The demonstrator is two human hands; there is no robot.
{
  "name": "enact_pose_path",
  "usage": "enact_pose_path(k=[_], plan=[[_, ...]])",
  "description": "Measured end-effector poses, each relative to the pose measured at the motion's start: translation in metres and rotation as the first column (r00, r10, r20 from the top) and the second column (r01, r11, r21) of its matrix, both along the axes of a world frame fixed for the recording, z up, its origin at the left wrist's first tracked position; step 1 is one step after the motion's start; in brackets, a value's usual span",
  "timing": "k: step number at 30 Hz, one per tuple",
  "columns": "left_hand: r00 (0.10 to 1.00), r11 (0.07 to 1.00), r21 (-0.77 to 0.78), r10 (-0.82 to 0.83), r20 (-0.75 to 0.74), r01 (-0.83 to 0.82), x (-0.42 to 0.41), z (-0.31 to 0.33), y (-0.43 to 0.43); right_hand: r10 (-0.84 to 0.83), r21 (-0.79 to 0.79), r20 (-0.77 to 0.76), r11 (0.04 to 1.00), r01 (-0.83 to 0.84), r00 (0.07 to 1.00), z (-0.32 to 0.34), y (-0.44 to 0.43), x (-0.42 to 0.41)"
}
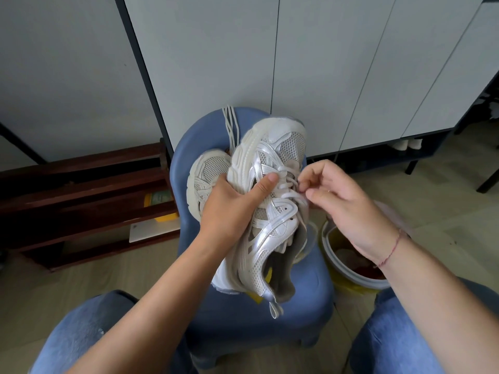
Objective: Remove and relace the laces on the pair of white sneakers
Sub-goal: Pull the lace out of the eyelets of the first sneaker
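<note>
Two white sneakers are sitting at the blue chair [256, 314] in front of your knees. Your left hand [229, 209] is gripping the nearer sneaker [275, 225] from its sole side, fingers wrapped behind it and the thumb [266, 183] pressing across the silver overlays beside the eyelets, holding it tilted with the toe pointing away from you. Your right hand [343, 201] is pinching the white lace [290, 194] at the eyelets, thumb and forefinger closed narrowly on it, the other fingers curling. The second sneaker [208, 171] is lying on the seat behind your left hand, and a loose lace [231, 125] is draping over the chair back. A white bucket [340, 263] is standing just right of the chair. On the wooden shelf [81, 190], a yellow item [159, 198] is showing print too blurred to read.
</note>
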State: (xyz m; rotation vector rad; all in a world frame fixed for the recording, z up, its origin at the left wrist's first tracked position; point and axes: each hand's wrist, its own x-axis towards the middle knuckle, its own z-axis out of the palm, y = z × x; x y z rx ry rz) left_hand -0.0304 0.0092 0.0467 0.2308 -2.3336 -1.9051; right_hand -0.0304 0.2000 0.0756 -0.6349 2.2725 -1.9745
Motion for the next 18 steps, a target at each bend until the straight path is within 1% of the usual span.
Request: enact_pose_path(k=[1, 3, 6, 7, 9, 11, 12, 14, 15, 16, 17, 18], plan=[[1.0, 1.0, -0.014, -0.001, 0.0, 0.001, 0.0004, -0.0004, 0.0014, -0.012, 0.1, -0.056, 0.995, 0.017, 0.998, -0.0009, -0.0003, 0.0013], [1.0, 0.999, -0.045, 0.003, -0.004, -0.003, 0.001, -0.0004, 0.0032, -0.031, 0.223, -0.168, 0.972, 0.069, 0.985, -0.0003, -0.0017, 0.0059], [1.0, 0.998, -0.067, 0.006, -0.002, -0.006, 0.0025, 0.0007, 0.0044, -0.045, 0.389, -0.427, 0.893, 0.228, 0.903, -0.0031, -0.0036, 0.0081], [1.0, 0.997, -0.072, 0.006, -0.002, -0.007, 0.0031, 0.0012, 0.0049, -0.044, 0.424, -0.474, 0.864, 0.272, 0.879, -0.0049, -0.005, 0.0071], [1.0, 0.997, -0.071, 0.006, -0.004, -0.007, 0.0047, 0.0026, 0.0062, -0.049, 0.445, -0.494, 0.843, 0.301, 0.868, -0.0075, -0.0067, 0.0044], [1.0, 0.998, -0.058, 0.003, -0.008, -0.003, 0.0062, 0.004, 0.0071, -0.045, 0.422, -0.476, 0.865, 0.272, 0.879, -0.0081, -0.0066, 0.0023], [1.0, 0.999, -0.046, -0.005, -0.009, 0.004, 0.0072, 0.0047, 0.0074, -0.032, 0.401, -0.443, 0.887, 0.23, 0.896, -0.0083, -0.0064, 0.0021], [1.0, 1.0, -0.012, -0.022, -0.016, 0.022, 0.0086, 0.0057, 0.0079, -0.006, 0.345, -0.296, 0.932, 0.113, 0.955, -0.0062, -0.0062, 0.002], [1.0, 1.0, 0.004, -0.025, -0.018, 0.025, 0.0088, 0.0057, 0.0081, 0.019, 0.256, -0.174, 0.966, 0.026, 0.985, -0.004, -0.0072, 0.003], [1.0, 0.999, 0.02, -0.026, -0.017, 0.026, 0.0087, 0.0057, 0.0081, 0.059, 0.075, -0.028, 0.996, -0.057, 0.998, -0.0028, -0.0075, 0.0042], [0.999, 0.999, 0.039, -0.031, -0.012, 0.031, 0.0083, 0.0061, 0.0081, 0.108, -0.176, 0.12, 0.981, -0.086, 0.987, -0.0008, -0.0069, 0.005], [0.999, 0.997, 0.064, -0.039, -0.005, 0.039, 0.008, 0.0073, 0.0077, 0.169, -0.392, 0.243, 0.918, -0.063, 0.955, 0.0015, -0.0059, 0.0045]])
